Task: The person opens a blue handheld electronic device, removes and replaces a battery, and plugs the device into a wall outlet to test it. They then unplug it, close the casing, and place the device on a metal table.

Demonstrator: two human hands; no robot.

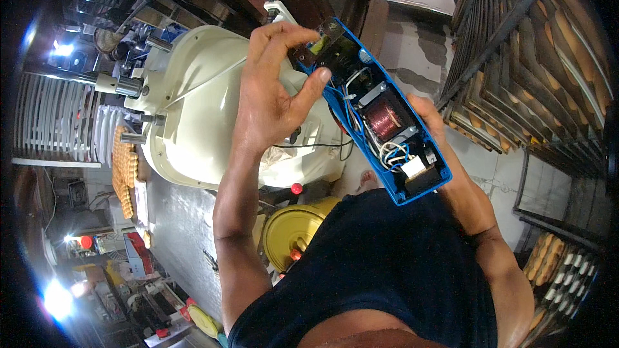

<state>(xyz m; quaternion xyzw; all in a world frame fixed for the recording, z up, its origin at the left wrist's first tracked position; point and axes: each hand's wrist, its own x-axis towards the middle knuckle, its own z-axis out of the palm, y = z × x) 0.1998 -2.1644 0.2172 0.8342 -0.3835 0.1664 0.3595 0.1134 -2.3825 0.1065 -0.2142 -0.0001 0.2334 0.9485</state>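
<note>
Pale flr [485, 171] — dk tray racks [516, 84] at R — bright lights [58, 301] far L.

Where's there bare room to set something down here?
The grey tabletop, mostly bare between the cream machine and the lower-left clutter. Pale floor tiles also show between the right forearm and the tray racks. The blue casing in the right hand is crowded with a copper coil and wires.

Head-worn fisheye | looks down (straight edges bow rimward) | near left hand [277, 84], right hand [428, 116]
</note>
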